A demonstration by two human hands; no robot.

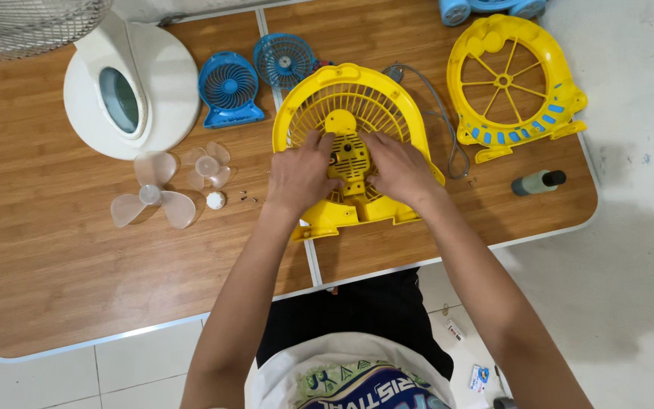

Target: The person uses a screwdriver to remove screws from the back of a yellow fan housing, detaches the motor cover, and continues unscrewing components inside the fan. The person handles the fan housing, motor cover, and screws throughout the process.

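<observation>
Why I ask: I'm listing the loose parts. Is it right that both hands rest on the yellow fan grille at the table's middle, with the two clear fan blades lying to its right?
Not quite. The head view shows the left hand and right hand on the yellow fan grille, but the two clear fan blades lie to its left, not its right, on the table.

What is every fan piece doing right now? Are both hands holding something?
yellow fan grille: flat on table, held by both hands
left hand: gripping grille's hub
right hand: gripping grille's hub
yellow front cover: lying apart
clear blades: off, lying loose
blue mini fan: lying untouched
screwdriver: lying unused
</observation>
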